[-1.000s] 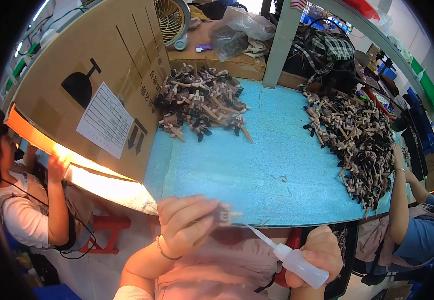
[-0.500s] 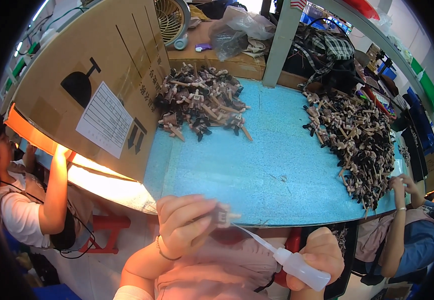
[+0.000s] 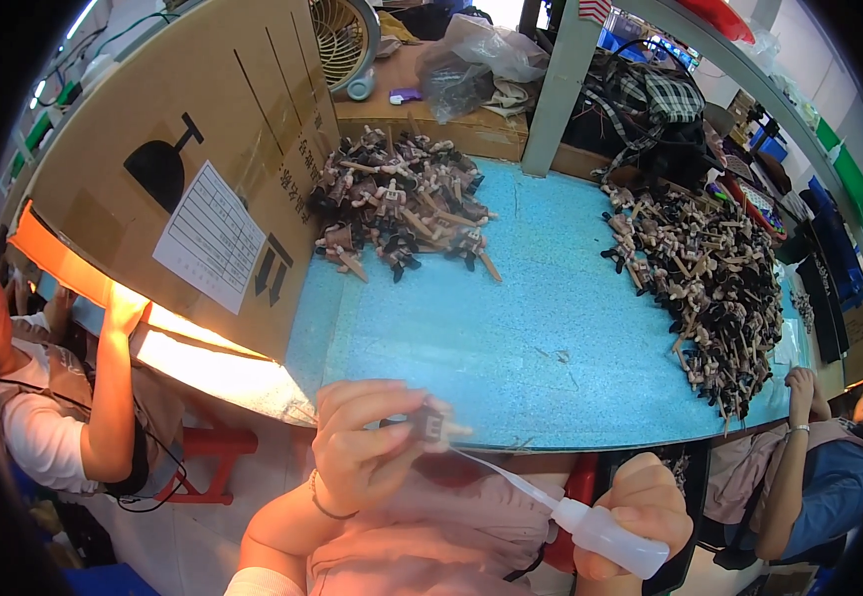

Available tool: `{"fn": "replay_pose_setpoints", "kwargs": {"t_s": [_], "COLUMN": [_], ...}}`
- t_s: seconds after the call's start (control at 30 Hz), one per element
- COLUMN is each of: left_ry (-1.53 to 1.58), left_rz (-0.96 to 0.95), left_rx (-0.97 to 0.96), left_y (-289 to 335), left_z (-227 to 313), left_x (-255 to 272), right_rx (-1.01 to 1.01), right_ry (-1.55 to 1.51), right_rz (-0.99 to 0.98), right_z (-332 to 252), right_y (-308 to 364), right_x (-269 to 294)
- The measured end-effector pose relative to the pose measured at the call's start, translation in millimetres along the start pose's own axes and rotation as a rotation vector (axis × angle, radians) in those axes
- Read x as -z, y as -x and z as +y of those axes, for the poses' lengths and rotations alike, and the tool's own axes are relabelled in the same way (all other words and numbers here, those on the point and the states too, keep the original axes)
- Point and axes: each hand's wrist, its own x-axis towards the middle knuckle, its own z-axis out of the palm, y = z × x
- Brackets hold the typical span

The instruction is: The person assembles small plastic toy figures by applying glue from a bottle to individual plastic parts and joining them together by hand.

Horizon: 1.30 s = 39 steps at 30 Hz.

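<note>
Near the table's front edge my left hand [image 3: 367, 437] is closed around a small toy figure [image 3: 431, 427], dark and pale pink, its outline blurred. To the right, my right hand [image 3: 647, 512] grips a translucent white squeeze bottle [image 3: 610, 537], held tilted. Its long thin nozzle [image 3: 501, 475] points up and left, the tip at or close beside the figure; whether they touch I cannot tell. Beyond my hands, similar brown, black and pink figures lie in one pile [image 3: 402, 199] at the back left and a bigger pile [image 3: 715, 288] on the right.
A tall cardboard sheet [image 3: 183, 169] borders the left side of the blue tabletop [image 3: 431, 348]. A grey post [image 3: 559, 94] rises at the back edge, near a fan [image 3: 340, 45] and clear plastic bags [image 3: 476, 65]. Co-workers sit left [image 3: 44, 417] and right [image 3: 784, 477].
Both hands have shifted slightly: the left with the figure a little left, the right with the bottle a little right and down. The right co-worker's hands have drawn together at the table edge.
</note>
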Motion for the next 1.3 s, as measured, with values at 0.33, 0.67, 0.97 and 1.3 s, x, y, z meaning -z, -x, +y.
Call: {"fn": "replay_pose_setpoints", "kwargs": {"t_s": [0.33,0.67,0.97,1.3], "left_ry": [0.139,0.31,0.533,0.416], "left_rz": [0.004,-0.023,0.057,0.038], "left_rx": [0.065,0.187,0.282,0.237], "left_y": [6,11,4,13], "left_z": [-2,-4,4,-2], "left_x": [-3,-3,-10,-5], "right_rx": [0.007,0.062,-0.007,-0.089], "right_ry": [0.025,0.01,0.041,0.054], "right_rz": [-0.048,0.032,-0.151,-0.106], "right_z": [2,12,2,3], "right_y": [6,12,3,-2], "right_x": [5,4,10,4]}}
